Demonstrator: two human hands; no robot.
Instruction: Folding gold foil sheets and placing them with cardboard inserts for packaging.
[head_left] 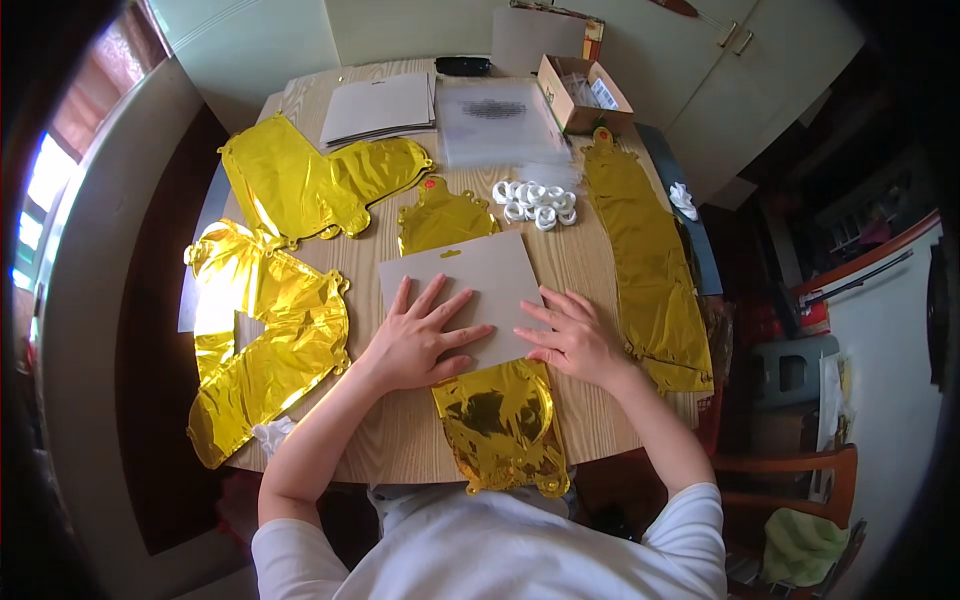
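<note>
A pale grey card (490, 265) with a hanger slot lies across a flat gold foil balloon (500, 415), whose ends stick out above and below it. My left hand (425, 335) rests flat on the card's left part, fingers spread. Over the card's right edge lies my right hand (575, 335), its fingers stretched out and apart. Neither hand grips anything. The balloon's middle is hidden under the card. Its lower end reaches over the table's near edge.
More gold foil balloons lie at the far left (290, 185), near left (270, 340) and right (645, 260). Behind are stacked cards (378, 108), clear plastic bags (500, 120), white ribbon rolls (537, 203) and a cardboard box (585, 95). A wooden chair (790, 490) stands at right.
</note>
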